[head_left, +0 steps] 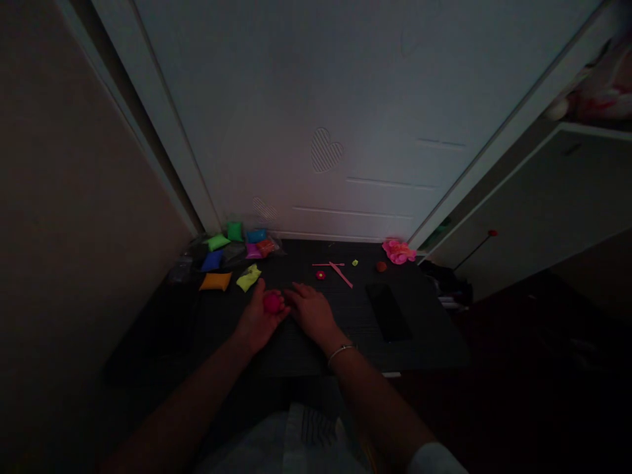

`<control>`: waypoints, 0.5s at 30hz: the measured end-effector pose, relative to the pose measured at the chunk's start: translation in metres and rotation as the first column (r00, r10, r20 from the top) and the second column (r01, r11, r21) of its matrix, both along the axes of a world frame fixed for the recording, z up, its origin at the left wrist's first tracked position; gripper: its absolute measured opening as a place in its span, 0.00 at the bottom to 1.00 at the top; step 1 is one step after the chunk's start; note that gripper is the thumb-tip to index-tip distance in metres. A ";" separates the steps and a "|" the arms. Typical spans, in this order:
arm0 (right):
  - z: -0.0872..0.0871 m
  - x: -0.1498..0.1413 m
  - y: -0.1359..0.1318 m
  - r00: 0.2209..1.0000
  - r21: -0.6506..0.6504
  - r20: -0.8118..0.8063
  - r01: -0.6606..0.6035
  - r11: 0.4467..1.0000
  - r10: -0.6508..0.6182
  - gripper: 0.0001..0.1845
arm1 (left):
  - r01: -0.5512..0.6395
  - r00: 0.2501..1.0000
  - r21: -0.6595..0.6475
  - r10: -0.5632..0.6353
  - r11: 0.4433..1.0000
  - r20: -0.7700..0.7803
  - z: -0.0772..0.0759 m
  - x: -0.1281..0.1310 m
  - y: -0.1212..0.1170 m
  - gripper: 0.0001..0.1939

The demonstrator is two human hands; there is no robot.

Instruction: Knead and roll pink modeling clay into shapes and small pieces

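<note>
My left hand [261, 316], palm up with the thumb raised, cradles a bright pink ball of modelling clay [272, 303]. Close beside it, my right hand [312, 309] has its back to me. Its fingers are bent together near the left fingertips, and anything between them is hidden. Past the hands lie a small red flower with a yellow centre [320, 275], a pink modelling tool [341, 275] and a thin pink stick [326, 264]. A crumpled yellow clay packet [249, 278] rests just beyond my left thumb.
Several coloured clay packets, an orange one [216, 282] among them, lie at the table's back left. On the right are a dark phone [388, 312], a reddish-brown round piece [381, 266], a yellow-green bit [355, 263] and a ruffled pink thing [399, 251]. A white panel [316, 79] stands behind.
</note>
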State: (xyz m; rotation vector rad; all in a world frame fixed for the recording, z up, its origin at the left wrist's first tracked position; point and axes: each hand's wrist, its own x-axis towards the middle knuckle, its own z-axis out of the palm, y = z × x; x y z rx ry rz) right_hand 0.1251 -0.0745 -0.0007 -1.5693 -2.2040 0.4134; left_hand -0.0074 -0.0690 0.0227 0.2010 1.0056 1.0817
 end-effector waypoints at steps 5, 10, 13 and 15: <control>-0.010 0.003 0.002 0.940 -0.013 -0.302 0.162 0.987 -0.158 0.12 | 0.056 0.991 0.152 -0.073 0.987 0.109 0.000 -0.003 0.002 0.05; -0.004 0.012 -0.015 0.620 -0.217 -0.738 0.155 0.964 -0.266 0.12 | 0.119 0.983 0.341 -0.158 0.933 0.089 0.000 -0.001 -0.005 0.11; 0.005 0.015 -0.024 0.462 -0.356 -0.818 0.064 0.932 -0.344 0.19 | 0.179 0.977 0.389 -0.211 0.904 0.042 0.002 0.003 -0.011 0.14; 0.008 0.015 -0.028 0.379 -0.383 -0.850 0.033 0.923 -0.366 0.26 | 0.209 0.972 0.406 -0.234 0.890 0.014 0.004 0.006 -0.014 0.14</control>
